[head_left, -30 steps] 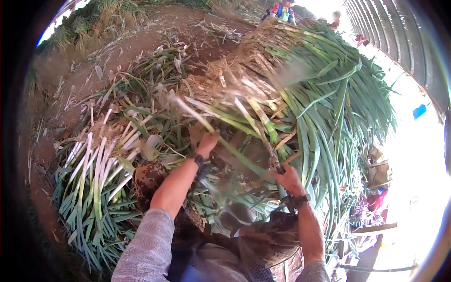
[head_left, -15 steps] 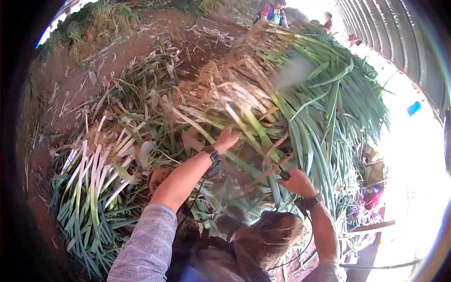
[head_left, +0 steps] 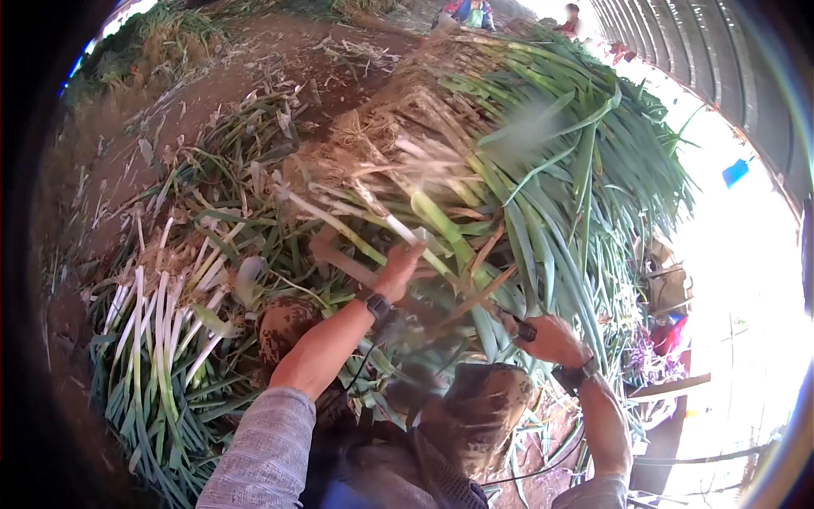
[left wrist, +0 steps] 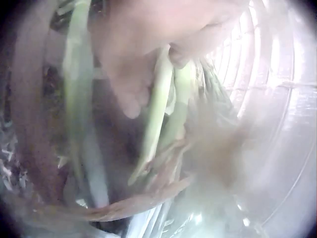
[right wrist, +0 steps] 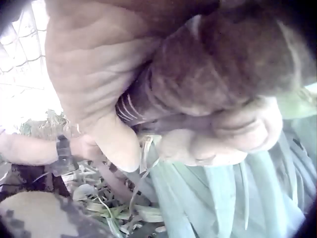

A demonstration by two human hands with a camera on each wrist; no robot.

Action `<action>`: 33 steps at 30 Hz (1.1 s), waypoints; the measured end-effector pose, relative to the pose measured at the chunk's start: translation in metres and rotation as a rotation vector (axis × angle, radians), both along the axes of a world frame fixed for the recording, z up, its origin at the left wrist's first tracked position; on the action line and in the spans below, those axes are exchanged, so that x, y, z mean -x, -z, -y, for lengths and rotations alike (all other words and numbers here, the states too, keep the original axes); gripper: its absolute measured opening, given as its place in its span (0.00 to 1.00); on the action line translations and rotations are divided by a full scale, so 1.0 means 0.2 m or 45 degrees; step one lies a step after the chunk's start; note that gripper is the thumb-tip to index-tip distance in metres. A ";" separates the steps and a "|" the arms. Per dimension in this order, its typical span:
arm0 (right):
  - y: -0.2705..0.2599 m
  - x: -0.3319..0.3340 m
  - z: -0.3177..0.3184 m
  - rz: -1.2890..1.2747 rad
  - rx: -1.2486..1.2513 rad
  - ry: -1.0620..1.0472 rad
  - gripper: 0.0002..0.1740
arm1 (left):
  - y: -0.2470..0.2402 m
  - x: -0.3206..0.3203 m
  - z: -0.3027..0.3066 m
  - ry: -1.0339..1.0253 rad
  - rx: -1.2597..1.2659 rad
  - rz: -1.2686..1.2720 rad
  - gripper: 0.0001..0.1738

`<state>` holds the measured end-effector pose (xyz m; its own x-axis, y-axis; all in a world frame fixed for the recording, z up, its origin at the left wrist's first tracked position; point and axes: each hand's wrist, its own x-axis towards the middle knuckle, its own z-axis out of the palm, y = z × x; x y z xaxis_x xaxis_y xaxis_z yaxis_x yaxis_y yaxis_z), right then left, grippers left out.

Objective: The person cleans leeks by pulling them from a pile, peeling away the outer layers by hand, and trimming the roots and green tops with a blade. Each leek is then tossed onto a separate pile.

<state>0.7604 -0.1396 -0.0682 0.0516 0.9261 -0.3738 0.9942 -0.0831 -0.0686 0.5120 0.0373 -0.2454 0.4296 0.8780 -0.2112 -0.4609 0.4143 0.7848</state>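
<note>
By the leek pile (head_left: 585, 161), the left hand (head_left: 398, 270) pinches a leek (left wrist: 159, 101), maybe to steady it; the right hand (head_left: 555, 341) grips a dark handle (head_left: 526, 330), maybe so it won't slip.

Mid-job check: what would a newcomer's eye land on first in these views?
First, the huge heap of long green stalks with brown roots, sprawling over the head view's centre and right. Next, the smaller pile of white-stemmed stalks at lower left. Then, at the heap's near side, the left grip on a pale green stalk and the right grip round a dark handle.
</note>
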 end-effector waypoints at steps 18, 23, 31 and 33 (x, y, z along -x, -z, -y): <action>0.14 0.36 -0.29 0.068 -0.278 -0.258 0.22 | 0.23 -0.02 0.18 -0.051 -0.018 0.316 0.22; 0.14 0.47 -0.38 0.040 -0.260 -0.266 0.23 | 0.17 0.00 0.20 0.039 0.019 0.279 0.19; 0.05 0.72 -0.54 0.057 -0.207 -0.289 0.24 | 0.18 -0.03 0.21 -0.004 0.105 0.260 0.21; 0.04 0.74 -0.56 0.053 -0.226 -0.235 0.24 | 0.17 -0.04 0.23 -0.064 0.098 0.250 0.25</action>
<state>0.6134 -0.0285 -0.0767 -0.1123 0.9721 -0.2057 0.9937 0.1096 -0.0243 0.5194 -0.0086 -0.2789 0.4255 0.8837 -0.1949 -0.6234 0.4424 0.6447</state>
